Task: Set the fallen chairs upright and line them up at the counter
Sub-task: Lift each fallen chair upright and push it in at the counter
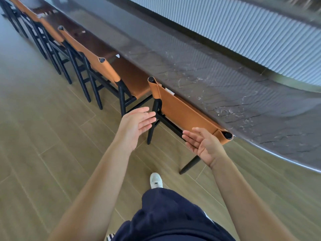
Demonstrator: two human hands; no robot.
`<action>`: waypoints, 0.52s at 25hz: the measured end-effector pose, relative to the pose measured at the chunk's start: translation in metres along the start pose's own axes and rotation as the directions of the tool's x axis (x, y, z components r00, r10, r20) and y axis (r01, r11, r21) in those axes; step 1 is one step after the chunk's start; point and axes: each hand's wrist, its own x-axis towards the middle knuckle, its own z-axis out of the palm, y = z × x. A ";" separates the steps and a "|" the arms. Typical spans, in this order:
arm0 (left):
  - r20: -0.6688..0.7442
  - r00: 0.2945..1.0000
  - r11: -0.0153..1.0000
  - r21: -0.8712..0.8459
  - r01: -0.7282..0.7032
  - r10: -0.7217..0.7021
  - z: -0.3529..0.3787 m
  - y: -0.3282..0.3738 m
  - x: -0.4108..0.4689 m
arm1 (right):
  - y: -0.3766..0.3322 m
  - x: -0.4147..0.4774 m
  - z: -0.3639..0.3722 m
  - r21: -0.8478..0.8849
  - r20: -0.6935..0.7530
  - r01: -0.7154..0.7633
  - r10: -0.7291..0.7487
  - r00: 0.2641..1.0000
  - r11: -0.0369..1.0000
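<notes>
The nearest chair (180,110), black-framed with a tan leather back, stands upright and is tucked under the dark stone counter (217,84). My left hand (137,124) hovers open, fingers straight, just left of the chair's left back post, holding nothing. My right hand (201,143) is open, palm up, just below the lower right part of the leather back, near the right post; whether it touches is unclear. A second upright chair (106,68) stands next to it on the left.
Several more matching chairs (43,30) line the counter toward the far left. Wood-plank floor (52,136) spreads on the left and below. A ribbed grey wall (243,28) runs behind the counter. My white shoe (156,180) and dark shorts are below.
</notes>
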 end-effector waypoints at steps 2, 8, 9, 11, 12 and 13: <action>0.019 1.000 1.000 -0.002 0.022 -0.022 0.009 0.009 0.028 | -0.011 0.019 0.007 0.038 -0.020 -0.024 0.025 0.999 0.999; 0.017 0.986 0.984 0.074 0.163 -0.165 0.048 0.020 0.117 | -0.040 0.074 0.019 0.203 -0.141 -0.127 0.157 0.977 0.971; 0.009 0.981 0.979 0.076 0.191 -0.192 0.054 0.019 0.130 | -0.042 0.080 0.018 0.224 -0.158 -0.139 0.177 0.971 0.965; 0.025 0.968 0.966 0.083 0.245 -0.248 0.066 0.016 0.158 | -0.048 0.094 0.017 0.270 -0.194 -0.142 0.199 0.961 0.952; 0.035 0.959 0.957 0.089 0.277 -0.281 0.071 0.015 0.172 | -0.050 0.099 0.016 0.291 -0.218 -0.137 0.205 0.954 0.947; 0.044 0.949 0.947 0.094 0.308 -0.313 0.073 0.015 0.183 | -0.051 0.103 0.017 0.308 -0.240 -0.131 0.210 0.948 0.942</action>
